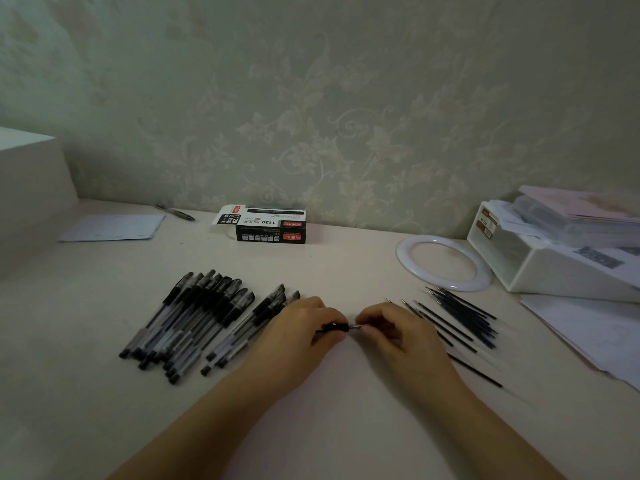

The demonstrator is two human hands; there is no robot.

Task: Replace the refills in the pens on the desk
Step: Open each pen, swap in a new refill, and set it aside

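Both hands meet over the middle of the pale desk (311, 427). My left hand (301, 327) is closed around a black pen (334, 328), most of which it hides. My right hand (391, 327) pinches the pen's silver tip end (356, 327) between its fingertips. To the left lies a big pile of black capped pens (194, 320), with a smaller group of pens (256, 323) beside my left hand. On the right, several thin dark refills (460, 317) are spread out, and one refill (478, 372) lies apart nearer to me.
A black and white pen box (270, 225) stands at the back by the wall. A white ring (443, 263) and a white tray of papers (554, 247) sit at the back right, loose sheets (588, 334) at the right edge. Paper (110, 228) and a lone pen (175, 212) lie back left.
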